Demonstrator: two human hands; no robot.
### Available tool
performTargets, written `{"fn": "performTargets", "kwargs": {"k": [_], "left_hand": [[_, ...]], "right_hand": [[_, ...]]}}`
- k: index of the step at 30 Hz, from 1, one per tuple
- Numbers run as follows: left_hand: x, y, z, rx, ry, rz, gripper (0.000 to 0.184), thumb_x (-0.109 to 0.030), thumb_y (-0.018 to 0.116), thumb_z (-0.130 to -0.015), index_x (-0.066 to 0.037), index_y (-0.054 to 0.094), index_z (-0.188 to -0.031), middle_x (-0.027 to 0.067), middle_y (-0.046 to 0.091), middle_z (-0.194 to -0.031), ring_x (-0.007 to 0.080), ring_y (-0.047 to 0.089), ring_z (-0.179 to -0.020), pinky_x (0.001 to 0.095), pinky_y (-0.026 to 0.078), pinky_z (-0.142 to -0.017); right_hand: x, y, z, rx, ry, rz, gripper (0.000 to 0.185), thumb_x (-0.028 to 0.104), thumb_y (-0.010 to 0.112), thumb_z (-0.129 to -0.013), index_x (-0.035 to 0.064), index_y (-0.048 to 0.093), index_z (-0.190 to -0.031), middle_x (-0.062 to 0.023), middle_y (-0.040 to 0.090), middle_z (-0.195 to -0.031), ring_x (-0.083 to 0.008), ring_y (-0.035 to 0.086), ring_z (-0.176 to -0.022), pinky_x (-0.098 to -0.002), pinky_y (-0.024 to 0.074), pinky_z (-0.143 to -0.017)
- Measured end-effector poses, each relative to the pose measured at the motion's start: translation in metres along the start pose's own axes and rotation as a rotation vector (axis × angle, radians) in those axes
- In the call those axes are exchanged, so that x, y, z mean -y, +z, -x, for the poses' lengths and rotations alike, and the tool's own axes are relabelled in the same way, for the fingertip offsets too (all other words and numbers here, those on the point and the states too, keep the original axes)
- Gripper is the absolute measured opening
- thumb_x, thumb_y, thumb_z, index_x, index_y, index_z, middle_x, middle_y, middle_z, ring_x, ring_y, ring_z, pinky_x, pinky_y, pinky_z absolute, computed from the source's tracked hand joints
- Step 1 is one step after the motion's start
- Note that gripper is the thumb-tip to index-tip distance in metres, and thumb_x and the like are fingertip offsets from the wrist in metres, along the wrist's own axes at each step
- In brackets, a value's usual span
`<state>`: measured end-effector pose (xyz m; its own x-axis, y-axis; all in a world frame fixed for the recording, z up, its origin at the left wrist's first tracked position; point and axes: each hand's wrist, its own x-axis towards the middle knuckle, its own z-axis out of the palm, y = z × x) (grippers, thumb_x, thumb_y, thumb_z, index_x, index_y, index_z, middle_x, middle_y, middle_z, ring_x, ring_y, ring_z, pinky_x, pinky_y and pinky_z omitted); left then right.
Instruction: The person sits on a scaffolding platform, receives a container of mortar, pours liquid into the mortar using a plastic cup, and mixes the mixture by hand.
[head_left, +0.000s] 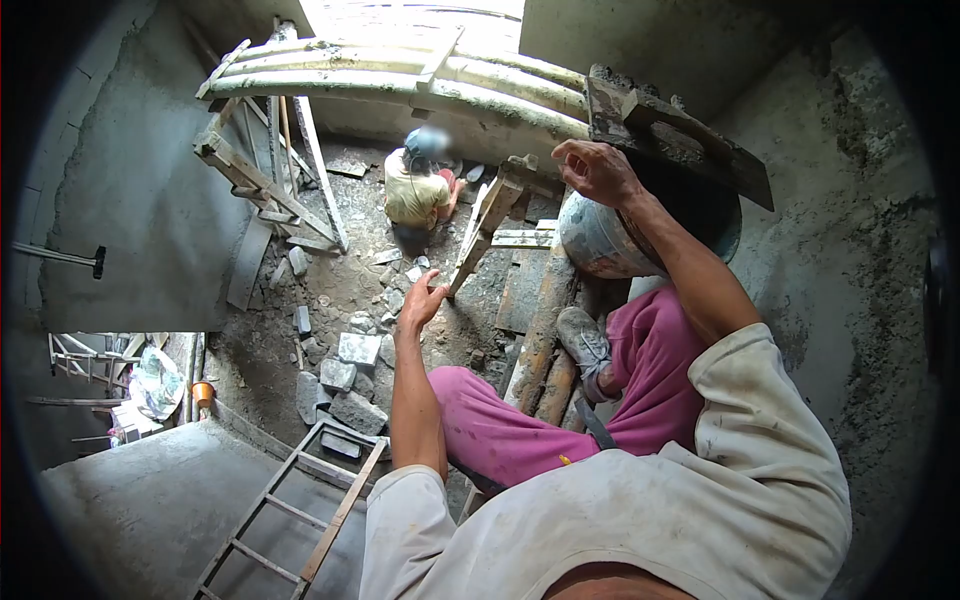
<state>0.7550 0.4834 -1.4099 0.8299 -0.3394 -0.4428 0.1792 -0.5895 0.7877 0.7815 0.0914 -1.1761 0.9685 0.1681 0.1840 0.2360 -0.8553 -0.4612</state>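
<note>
My left hand (422,302) is held out over the floor far below, fingers apart and nothing visible in them. Close by in the view rises a wooden trestle post (480,238). My right hand (597,172) is raised near the rim of a large blue-grey, mortar-stained bucket (598,240), its fingers loosely bent and apart. Across the bucket's top lies a dark mortar-caked board with a wooden handle bar (690,128). That board is just right of my right hand. A dark flat strip (594,424) lies against my pink trousers.
I sit high on scaffold poles (540,345). Below, another person (415,190) crouches on the rubble-strewn floor. Broken blocks (358,350) lie below left. A ladder (290,510) leans at lower left. Long poles (400,85) span the far side; a rough wall (840,250) stands right.
</note>
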Motion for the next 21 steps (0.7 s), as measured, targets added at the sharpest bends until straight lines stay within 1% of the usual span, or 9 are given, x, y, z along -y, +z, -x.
{"fn": "performTargets", "kwargs": {"k": [7,10,13,21], "left_hand": [[-0.0043,-0.0011,0.0044,0.003,-0.038,0.068,0.059,-0.027,0.068,-0.092,-0.006,0.047,-0.143,0.0123,0.07,-0.098,0.0145,0.062,-0.078,0.0311,0.05,-0.073],[-0.0005,-0.0023,0.0023,-0.004,-0.01,0.027,0.058,-0.026,0.068,-0.092,-0.006,0.047,-0.143,0.011,0.069,-0.096,0.0141,0.062,-0.078,0.0309,0.049,-0.072],[-0.0044,-0.0033,0.003,0.01,-0.034,0.029,0.058,-0.026,0.067,-0.092,-0.006,0.047,-0.143,0.0101,0.068,-0.094,0.0135,0.061,-0.078,0.0307,0.049,-0.071],[-0.0049,-0.0027,0.0035,-0.011,-0.024,0.023,0.058,-0.027,0.067,-0.093,-0.006,0.047,-0.143,0.0103,0.068,-0.094,0.0134,0.061,-0.077,0.0309,0.049,-0.072]], "right_hand": [[-0.0008,-0.0001,-0.0002,-0.003,-0.012,0.015,0.026,0.018,0.067,-0.084,0.0137,0.066,-0.109,-0.0042,0.068,-0.079,-0.0189,0.068,-0.07,-0.0355,0.0551,-0.067],[-0.0016,0.0001,-0.0001,-0.003,-0.017,0.016,0.026,0.018,0.067,-0.084,0.0139,0.066,-0.109,-0.0038,0.068,-0.079,-0.0184,0.068,-0.07,-0.0354,0.055,-0.067],[-0.002,0.0005,0.0002,-0.007,-0.026,0.023,0.026,0.018,0.067,-0.084,0.0143,0.066,-0.11,-0.0037,0.068,-0.079,-0.0183,0.068,-0.07,-0.0355,0.0549,-0.067],[-0.0008,0.0002,0.0006,-0.005,-0.01,-0.005,0.025,0.018,0.067,-0.084,0.0141,0.067,-0.109,-0.0042,0.068,-0.079,-0.0191,0.068,-0.07,-0.0363,0.0548,-0.066]]}}
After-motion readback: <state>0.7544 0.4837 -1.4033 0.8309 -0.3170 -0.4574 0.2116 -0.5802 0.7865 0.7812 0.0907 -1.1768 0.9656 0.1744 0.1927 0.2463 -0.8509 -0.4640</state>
